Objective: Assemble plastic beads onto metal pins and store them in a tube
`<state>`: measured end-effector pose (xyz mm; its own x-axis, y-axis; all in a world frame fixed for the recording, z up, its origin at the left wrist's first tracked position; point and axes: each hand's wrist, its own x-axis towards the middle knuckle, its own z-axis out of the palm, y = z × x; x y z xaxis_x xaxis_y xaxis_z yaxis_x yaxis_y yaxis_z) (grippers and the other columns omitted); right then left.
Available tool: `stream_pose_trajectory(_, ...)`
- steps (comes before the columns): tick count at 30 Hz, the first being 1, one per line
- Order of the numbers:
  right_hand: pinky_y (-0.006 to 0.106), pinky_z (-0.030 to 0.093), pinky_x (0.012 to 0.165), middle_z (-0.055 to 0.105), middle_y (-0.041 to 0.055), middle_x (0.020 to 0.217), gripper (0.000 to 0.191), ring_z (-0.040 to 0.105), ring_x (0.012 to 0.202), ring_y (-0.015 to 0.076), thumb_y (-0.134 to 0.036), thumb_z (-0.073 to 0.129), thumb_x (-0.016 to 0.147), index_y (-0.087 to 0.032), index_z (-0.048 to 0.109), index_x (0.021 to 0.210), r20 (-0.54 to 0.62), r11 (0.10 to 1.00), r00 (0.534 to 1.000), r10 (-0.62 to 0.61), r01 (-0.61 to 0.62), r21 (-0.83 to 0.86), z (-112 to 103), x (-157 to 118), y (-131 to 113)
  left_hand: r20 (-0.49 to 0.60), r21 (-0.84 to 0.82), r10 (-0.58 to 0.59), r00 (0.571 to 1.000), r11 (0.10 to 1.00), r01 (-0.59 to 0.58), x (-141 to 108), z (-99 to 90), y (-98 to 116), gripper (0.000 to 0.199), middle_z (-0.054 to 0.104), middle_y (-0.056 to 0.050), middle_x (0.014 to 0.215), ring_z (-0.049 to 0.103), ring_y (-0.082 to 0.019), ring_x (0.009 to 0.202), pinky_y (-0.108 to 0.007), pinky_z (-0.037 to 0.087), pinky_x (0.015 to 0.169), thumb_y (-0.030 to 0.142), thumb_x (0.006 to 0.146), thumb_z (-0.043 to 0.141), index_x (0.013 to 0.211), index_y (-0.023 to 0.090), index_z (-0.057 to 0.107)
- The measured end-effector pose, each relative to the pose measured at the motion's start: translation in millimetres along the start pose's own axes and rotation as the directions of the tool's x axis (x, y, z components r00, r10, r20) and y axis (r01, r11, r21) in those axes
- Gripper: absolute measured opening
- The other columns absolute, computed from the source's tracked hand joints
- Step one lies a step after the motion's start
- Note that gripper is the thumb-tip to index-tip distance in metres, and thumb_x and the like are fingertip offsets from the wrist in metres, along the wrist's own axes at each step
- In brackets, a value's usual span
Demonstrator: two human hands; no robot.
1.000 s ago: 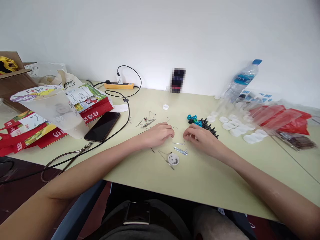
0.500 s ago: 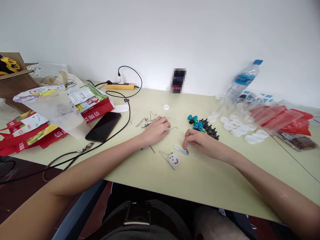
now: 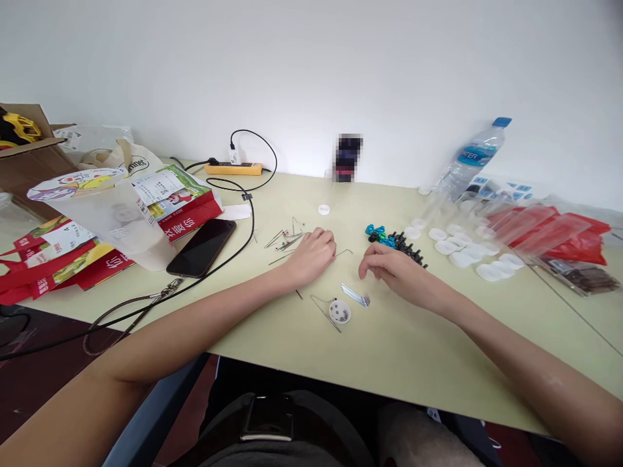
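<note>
My left hand (image 3: 314,258) rests low over the table with its fingers closed. A thin bent hex key (image 3: 344,251) sticks out from its fingertips; the rest is hidden. My right hand (image 3: 396,275) hovers just past a neat row of L-shaped hex keys (image 3: 355,296), its curled fingers slightly apart and nothing visible in them. In front of the row lies a white cap (image 3: 339,311) holding small metal bits, with a thin wire and rod (image 3: 327,312) beside it. Loose thin rods and wires (image 3: 287,240) are scattered behind my left hand.
Black and teal knobs (image 3: 402,243) are bunched behind my right hand. White caps (image 3: 464,251), clear tubes and a water bottle (image 3: 474,159) stand right. On the left are a phone (image 3: 202,246), a plastic cup (image 3: 111,214), a black cable and a power strip (image 3: 233,168).
My right hand has lifted off the hex keys and moved slightly back, leaving the row fully in view. The left hand has shifted a little to the right with its hex key.
</note>
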<state>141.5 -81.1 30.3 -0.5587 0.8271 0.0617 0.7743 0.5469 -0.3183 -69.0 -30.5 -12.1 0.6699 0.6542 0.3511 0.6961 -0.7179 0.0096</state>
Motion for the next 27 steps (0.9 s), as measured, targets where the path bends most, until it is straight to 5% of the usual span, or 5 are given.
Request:
stream_pose_trajectory(4, 0.026, 0.037, 0.058, 0.054, 0.0038, 0.097, 0.026, 0.054, 0.071, 0.0138, -0.018, 0.031, 0.091, -0.022, 0.056, 0.093, -0.175, 0.974, 0.981, 0.083, -0.117, -0.194, 2.8, 1.0, 3.5, -0.032, 0.089, -0.003, 0.999, 0.996, 0.006, 4.9, 3.9, 2.4, 0.016, 0.052, -0.008, 0.098, 0.042, -0.022, 0.097, -0.033, 0.036, 0.075, 0.022, 0.089, 0.041, 0.085, 0.015, 0.055)
stream_pose_trajectory(12, 0.026, 0.030, 0.048, 0.057, 0.0077, 0.098, 0.024, 0.055, 0.078, 0.0178, -0.019, 0.032, 0.093, -0.017, 0.052, 0.105, -0.229, 0.831, 0.972, 0.041, -0.161, -0.532, 20.5, 11.2, 7.4, -0.098, 0.209, 0.024, 0.995, 0.978, -0.003, 13.5, 7.9, 11.0, 0.019, 0.051, -0.011, 0.103, 0.043, -0.022, 0.098, -0.033, 0.035, 0.076, 0.013, 0.089, 0.036, 0.101, 0.013, 0.052)
stream_pose_trajectory(19, 0.028, 0.024, 0.042, 0.055, 0.0139, 0.092, 0.023, 0.053, 0.077, 0.0204, -0.002, 0.036, 0.085, -0.011, 0.056, 0.091, -0.142, 0.712, 0.989, 0.038, -0.126, -0.691, 34.0, 25.7, 1.2, -0.105, 0.156, 0.052, 0.993, 0.987, -0.036, 11.4, 8.6, 10.5, 0.020, 0.050, -0.012, 0.109, 0.040, -0.024, 0.106, -0.035, 0.032, 0.081, 0.013, 0.089, 0.038, 0.093, 0.014, 0.057)
stream_pose_trajectory(27, 0.028, 0.021, 0.043, 0.054, 0.0128, 0.079, 0.032, 0.050, 0.068, 0.0188, 0.010, 0.033, 0.076, -0.010, 0.057, 0.081, -0.092, 0.682, 0.996, -0.014, -0.057, -0.729, 34.7, 26.1, 3.5, -0.030, 0.105, 0.112, 0.993, 0.989, -0.108, 13.7, 4.7, 14.0, 0.024, 0.056, -0.007, 0.082, 0.044, -0.021, 0.093, -0.035, 0.030, 0.076, 0.015, 0.090, 0.038, 0.075, 0.017, 0.056)
